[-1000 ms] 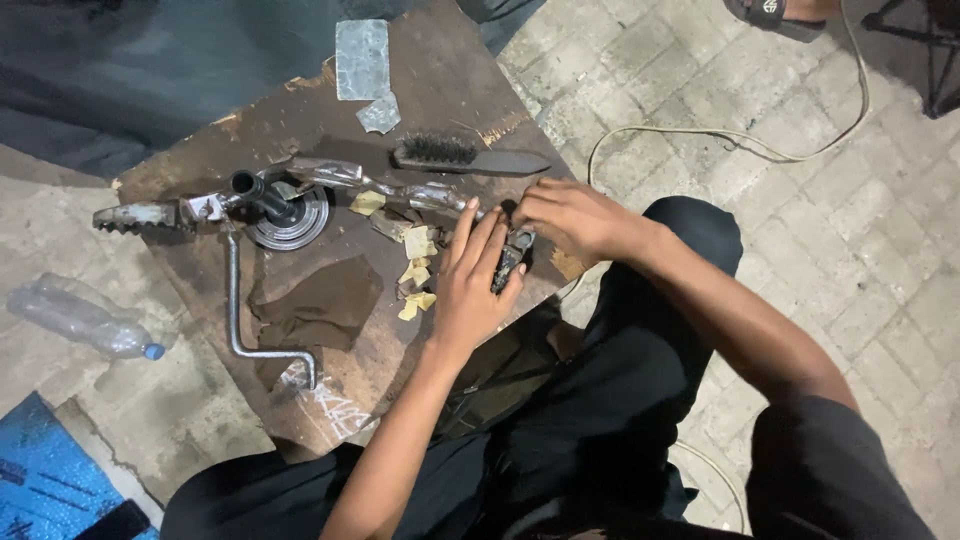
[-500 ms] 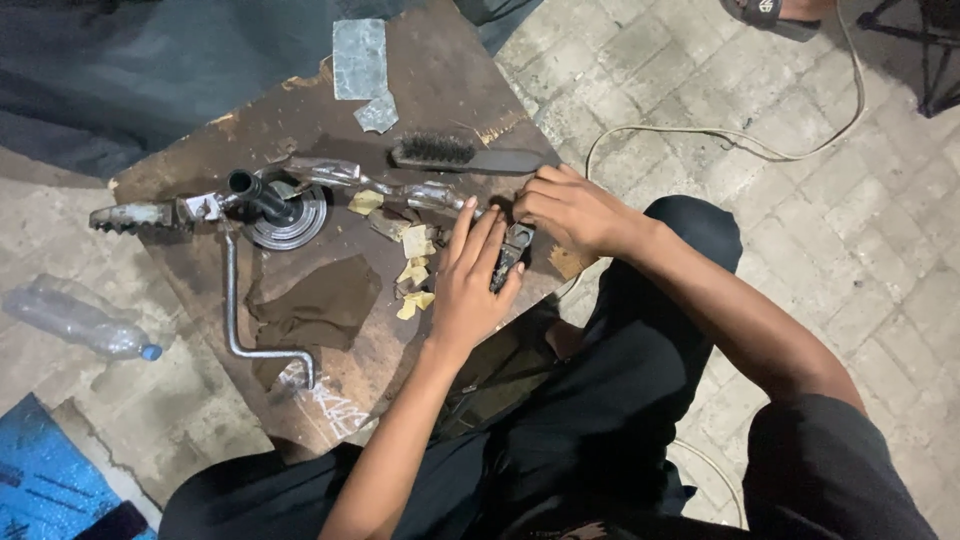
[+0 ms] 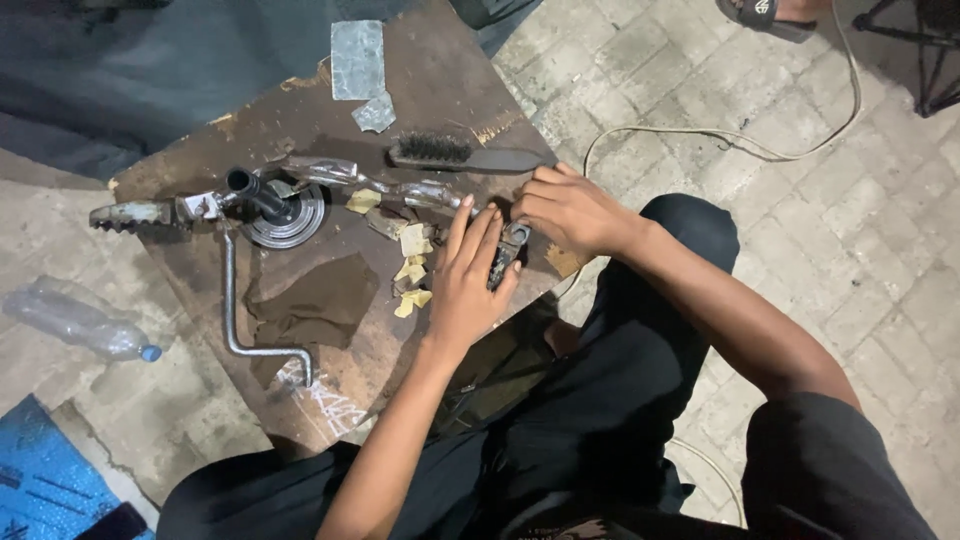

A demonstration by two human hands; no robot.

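Near the right edge of the board [image 3: 300,100], the left hand [image 3: 465,285] lies flat with fingers spread and extended, pressing on a small dark metal part [image 3: 507,255]. The right hand [image 3: 565,210] curls its fingers closed around the part's upper end, pinching it.

The part looks stiff and fairly heavy for its size (steel, by the dull grey sheen), probably greasy and so a bit slippery. It seems best held by its long sides, where the 2 hands already bear on it. It is short, blocky and dark, with a paler metal face toward the top; most of it is hidden under the fingers.

Just left of it lie torn yellowish scraps [image 3: 412,270]. A wire brush [image 3: 460,153] rests near the far edge, a round disc [image 3: 285,212] and a bent rod [image 3: 240,320] toward the left.
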